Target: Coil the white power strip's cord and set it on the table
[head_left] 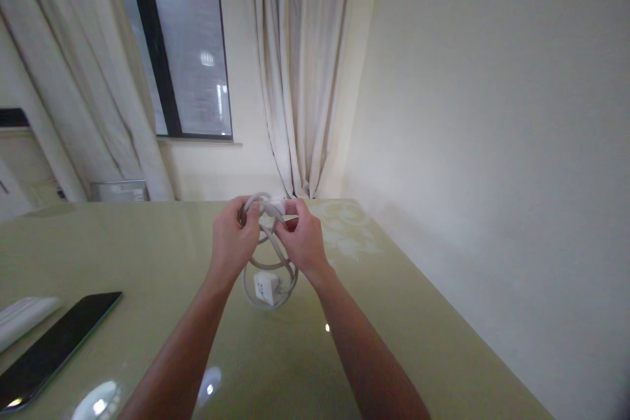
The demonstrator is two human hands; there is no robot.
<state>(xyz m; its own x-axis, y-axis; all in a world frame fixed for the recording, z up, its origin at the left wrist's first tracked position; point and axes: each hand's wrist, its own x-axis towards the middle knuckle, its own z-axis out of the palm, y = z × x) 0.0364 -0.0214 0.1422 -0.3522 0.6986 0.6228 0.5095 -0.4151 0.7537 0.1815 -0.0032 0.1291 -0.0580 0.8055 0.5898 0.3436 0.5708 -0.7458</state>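
Both of my hands are raised over the middle of the table and hold a coiled white cable (270, 256). My left hand (232, 236) is closed on the upper left of the coil. Closed too, my right hand (301, 236) pinches the cable at its top right. A white charger block (266, 287) hangs at the bottom of the loops, just above the table top.
The glossy pale green table (147, 262) runs to a cream wall on the right. A black tablet (52, 348) and a white object (22, 318) lie at the near left. Curtains (300, 72) and a window (182, 39) stand behind.
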